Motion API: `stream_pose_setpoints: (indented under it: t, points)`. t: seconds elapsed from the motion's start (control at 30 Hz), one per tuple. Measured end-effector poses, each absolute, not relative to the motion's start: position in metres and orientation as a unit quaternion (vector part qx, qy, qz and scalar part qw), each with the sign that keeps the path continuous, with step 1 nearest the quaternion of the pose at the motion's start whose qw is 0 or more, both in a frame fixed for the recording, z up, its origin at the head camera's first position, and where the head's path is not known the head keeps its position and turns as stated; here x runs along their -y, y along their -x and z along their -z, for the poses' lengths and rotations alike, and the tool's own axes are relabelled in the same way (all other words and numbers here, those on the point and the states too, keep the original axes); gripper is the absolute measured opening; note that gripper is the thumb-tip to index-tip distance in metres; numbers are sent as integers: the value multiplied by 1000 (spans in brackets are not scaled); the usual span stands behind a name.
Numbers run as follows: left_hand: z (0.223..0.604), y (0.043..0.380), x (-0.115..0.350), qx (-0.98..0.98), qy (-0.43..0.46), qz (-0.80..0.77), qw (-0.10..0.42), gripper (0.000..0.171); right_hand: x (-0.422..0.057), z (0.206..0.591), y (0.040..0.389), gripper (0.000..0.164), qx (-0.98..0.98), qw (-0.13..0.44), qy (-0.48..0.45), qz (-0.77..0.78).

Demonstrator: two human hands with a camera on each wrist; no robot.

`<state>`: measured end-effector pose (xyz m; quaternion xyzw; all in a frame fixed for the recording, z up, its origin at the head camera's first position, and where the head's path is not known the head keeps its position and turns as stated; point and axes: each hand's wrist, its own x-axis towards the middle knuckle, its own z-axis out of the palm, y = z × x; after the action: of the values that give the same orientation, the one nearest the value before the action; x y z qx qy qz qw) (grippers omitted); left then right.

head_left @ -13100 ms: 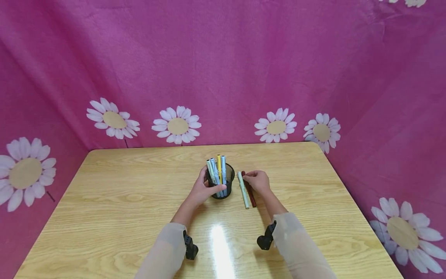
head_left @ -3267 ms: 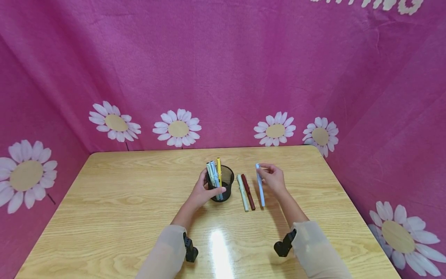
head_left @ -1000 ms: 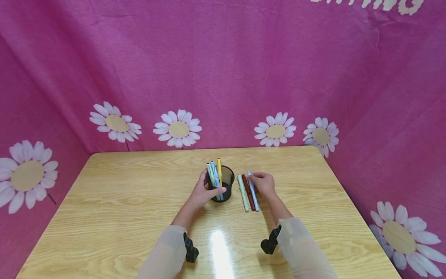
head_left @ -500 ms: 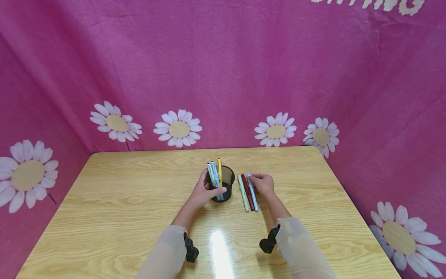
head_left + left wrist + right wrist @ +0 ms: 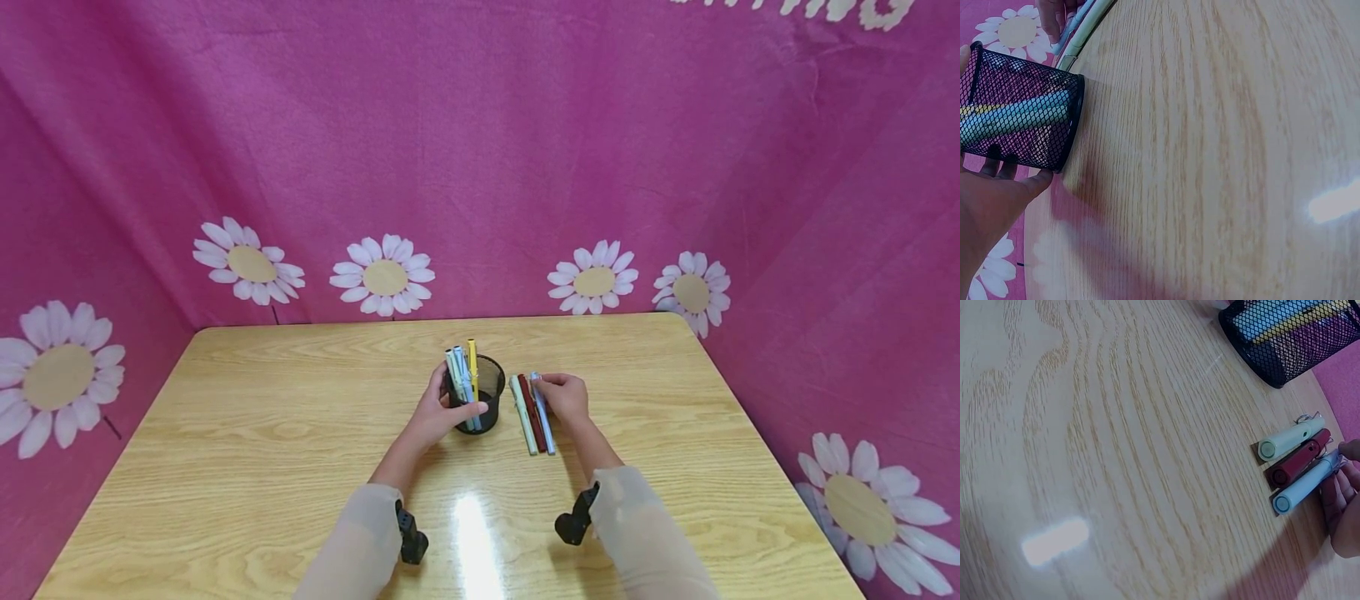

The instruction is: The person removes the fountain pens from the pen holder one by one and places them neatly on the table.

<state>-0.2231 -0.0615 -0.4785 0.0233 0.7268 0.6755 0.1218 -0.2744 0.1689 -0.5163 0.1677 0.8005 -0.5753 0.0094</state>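
My left hand (image 5: pixel 435 417) grips a black mesh pen holder (image 5: pixel 492 410), thumb across its front and fingers behind. Inside lean a yellow pen (image 5: pixel 472 358) and several pale green and light blue pens, bunched toward the left side. To the right of the holder, three capped pens lie side by side on the table: a pale green pen (image 5: pixel 1291 439), a dark red pen (image 5: pixel 1300 461) and a light blue pen (image 5: pixel 1305 486). Thumb and fingers of my right hand (image 5: pixel 567 397) pinch the light blue one near its far end, close beside the red.
A wood-grain table (image 5: pixel 285 433) spreads under everything, with a bright light reflection (image 5: pixel 476 542) near the front. Behind and at both sides hangs a pink curtain (image 5: pixel 480 167) with white daisies. Black wrist cameras (image 5: pixel 411 537) sit at both sleeve cuffs.
The light blue pen was in the holder, then held apart at the right; now it lies beside the red pen after sliding left. The right hand moved left with it; the left stayed.
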Motion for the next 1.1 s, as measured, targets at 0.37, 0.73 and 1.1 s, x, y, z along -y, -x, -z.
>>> stream_pose_setpoints:
  t: [0.37, 0.73, 1.1]
  points:
    - [488, 225, 60, -736, -19, -669, 103, 95, -166, 517, 271, 28, -840, -16, -147, 522]
    - [462, 215, 63, -735, -21, -665, 130, 96, -165, 517, 273, 27, -851, 2, -152, 502]
    - [457, 212, 62, -734, -24, -667, 130, 95, -165, 512, 274, 29, -854, -12, -134, 502]
